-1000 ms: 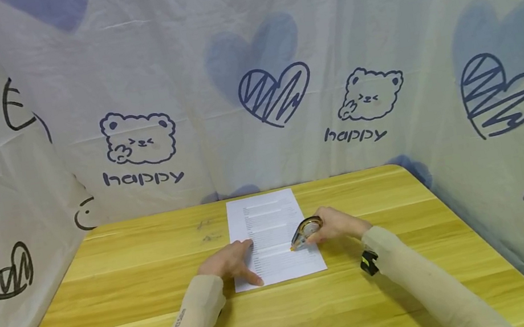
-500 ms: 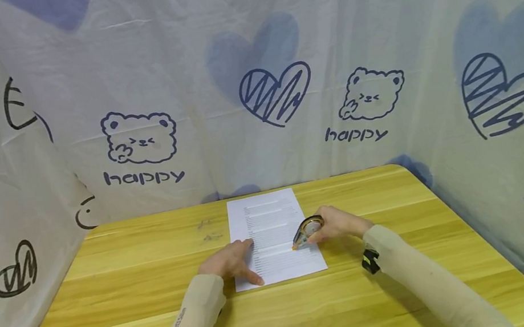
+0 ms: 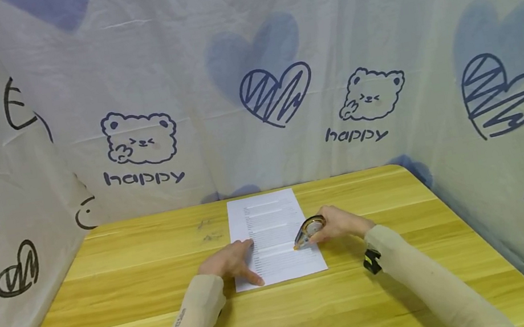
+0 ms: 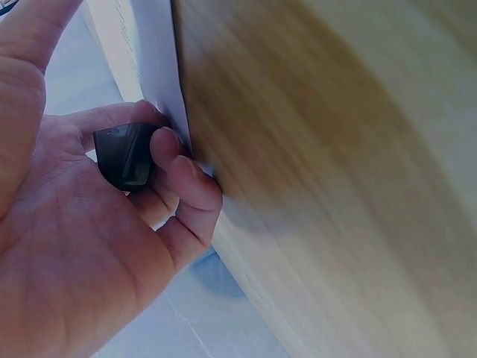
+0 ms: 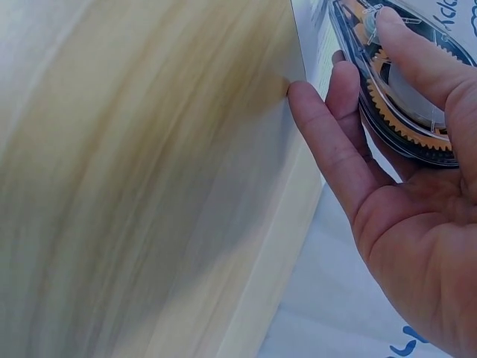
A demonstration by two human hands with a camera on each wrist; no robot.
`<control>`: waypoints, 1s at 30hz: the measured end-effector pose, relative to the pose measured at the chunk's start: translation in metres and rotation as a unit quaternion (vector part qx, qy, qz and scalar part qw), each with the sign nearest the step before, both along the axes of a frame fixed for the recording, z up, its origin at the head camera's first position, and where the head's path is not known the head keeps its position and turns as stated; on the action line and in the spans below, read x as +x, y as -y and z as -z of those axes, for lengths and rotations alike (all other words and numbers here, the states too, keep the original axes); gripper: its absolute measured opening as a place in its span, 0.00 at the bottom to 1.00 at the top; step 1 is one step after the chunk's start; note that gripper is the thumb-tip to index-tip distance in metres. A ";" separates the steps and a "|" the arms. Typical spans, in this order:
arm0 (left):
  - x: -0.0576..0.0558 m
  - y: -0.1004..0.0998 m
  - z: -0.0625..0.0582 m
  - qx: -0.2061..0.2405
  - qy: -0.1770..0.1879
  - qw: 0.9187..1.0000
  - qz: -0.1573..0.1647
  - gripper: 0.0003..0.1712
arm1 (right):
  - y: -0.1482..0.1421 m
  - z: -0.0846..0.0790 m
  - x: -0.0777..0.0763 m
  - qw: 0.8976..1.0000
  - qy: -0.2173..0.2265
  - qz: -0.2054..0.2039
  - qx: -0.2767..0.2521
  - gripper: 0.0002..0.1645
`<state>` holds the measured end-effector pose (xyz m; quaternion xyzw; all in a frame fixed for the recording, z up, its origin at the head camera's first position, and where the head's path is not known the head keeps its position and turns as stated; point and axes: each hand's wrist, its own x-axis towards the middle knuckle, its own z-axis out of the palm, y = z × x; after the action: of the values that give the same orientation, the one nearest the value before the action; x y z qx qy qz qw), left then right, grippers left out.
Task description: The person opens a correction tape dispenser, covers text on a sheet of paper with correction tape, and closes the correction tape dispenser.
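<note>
A printed sheet of paper lies near the table's far edge. At its left side rests my left hand, thumb and index finger spread on the page. In the left wrist view, this hand's curled fingers hold a small dark translucent cap against the palm side. My right hand grips a correction tape dispenser over the sheet's right part, its orange tip right at a printed line. The right wrist view shows the dispenser's clear case and orange gear between thumb and fingers, with the little finger touching down by the paper's edge.
The wooden table carries faint dark marks left of the sheet. A white curtain with hearts and bears hangs around its back and sides. A black and yellow-green device sits under the right wrist.
My right hand has slid slightly to the right, taking the correction tape dispenser's tip along the printed line. My left hand and the sheet stay where they were.
</note>
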<state>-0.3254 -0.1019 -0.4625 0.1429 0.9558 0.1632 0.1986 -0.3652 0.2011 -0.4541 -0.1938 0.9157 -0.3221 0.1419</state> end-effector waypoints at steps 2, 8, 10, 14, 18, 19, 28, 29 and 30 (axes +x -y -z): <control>0.000 0.000 0.000 0.001 0.000 1.000 -0.001 0.65 | -0.001 0.000 0.000 1.000 -0.001 0.002 0.003 0.12; 0.000 0.000 0.000 0.000 -0.004 1.000 0.001 0.64 | -0.003 0.000 -0.001 1.000 0.021 0.018 0.003 0.14; 0.000 0.000 0.000 0.001 -0.004 1.000 0.001 0.64 | -0.003 0.000 -0.001 0.999 0.029 0.023 0.002 0.14; 0.000 0.000 0.001 0.004 0.000 1.000 -0.005 0.65 | -0.002 0.001 -0.001 0.999 0.033 0.034 0.007 0.15; 0.001 0.000 0.000 0.007 0.000 1.000 -0.003 0.65 | -0.003 0.002 -0.001 0.999 0.034 0.042 0.004 0.17; 0.001 -0.001 0.000 0.007 -0.001 1.000 -0.002 0.65 | -0.004 0.002 -0.001 0.999 0.032 0.042 0.003 0.17; 0.001 0.000 0.001 0.010 -0.002 1.000 -0.004 0.64 | -0.003 0.003 0.004 1.000 0.006 0.028 0.004 0.15; 0.002 0.001 0.001 0.011 -0.003 1.000 -0.004 0.64 | -0.003 0.003 0.004 1.000 0.002 0.027 0.005 0.15; 0.002 0.001 0.002 0.012 -0.003 1.000 -0.005 0.64 | -0.003 0.003 0.005 1.000 -0.002 0.025 0.004 0.15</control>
<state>-0.3236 -0.1030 -0.4647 0.1409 0.9550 0.1752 0.1933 -0.3605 0.2037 -0.4571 -0.1704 0.9219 -0.3215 0.1328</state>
